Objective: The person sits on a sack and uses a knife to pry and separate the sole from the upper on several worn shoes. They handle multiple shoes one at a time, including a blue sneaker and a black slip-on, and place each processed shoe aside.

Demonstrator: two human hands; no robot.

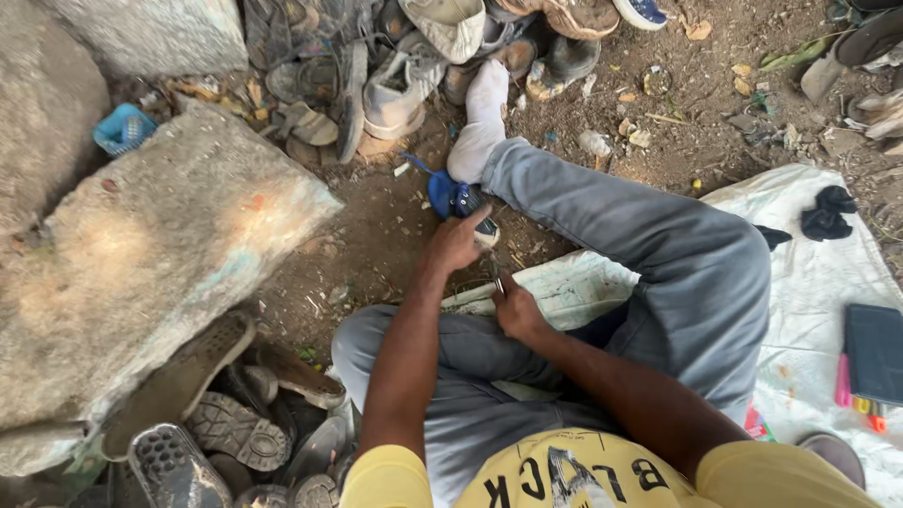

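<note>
— What's in hand?

— A blue shoe (458,202), lying on the dirt just beside the white-socked foot (480,118) of my outstretched leg. My left hand (455,243) is curled over its near end, fingers folded down and pressing it in place, the forearm running straight out from the shoulder.

— And the other hand?

— My right hand (516,310) sits just behind, closed into a loose fist, thumb and forefinger pinching a small metal tool (499,282) whose tip points up toward the shoe (too small for me to say what kind). That forearm comes in at a slant across my grey trousers (658,245).

— Around them?

— A big flat stone (160,254) lies to the left. Worn shoes and soles (235,428) are heaped below it, more footwear (404,75) above. A white sheet (809,282) spreads under me on the right, with a dark case (875,353) and black cloth (828,212) on it.
</note>
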